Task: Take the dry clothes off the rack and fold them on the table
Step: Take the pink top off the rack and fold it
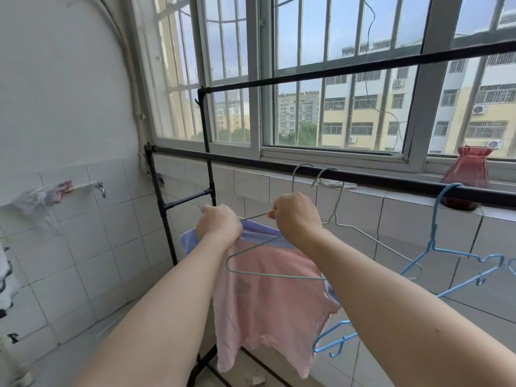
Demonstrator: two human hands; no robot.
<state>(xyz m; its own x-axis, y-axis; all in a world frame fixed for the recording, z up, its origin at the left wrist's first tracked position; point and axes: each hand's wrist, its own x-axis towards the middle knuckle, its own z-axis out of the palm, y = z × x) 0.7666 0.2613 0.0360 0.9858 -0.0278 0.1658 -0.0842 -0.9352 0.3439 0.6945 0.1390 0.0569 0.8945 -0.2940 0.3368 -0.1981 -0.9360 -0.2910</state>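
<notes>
A pink garment [268,311] with a lilac-blue collar band hangs below my hands, in front of the black clothes rack [279,165]. My left hand [219,226] grips the lilac band at its left end. My right hand [297,215] holds a thin green wire hanger [245,270] near its neck; the hanger's triangle lies across the front of the garment. Whether the hanger's hook sits on the rail is hidden behind my right hand. No table is in view.
An empty silver wire hanger [339,202] and a blue plastic hanger [435,247] hang on the rack's lower rail to the right. A red glass vase [467,170] stands on the tiled windowsill. A tap [99,187] sticks out of the tiled left wall.
</notes>
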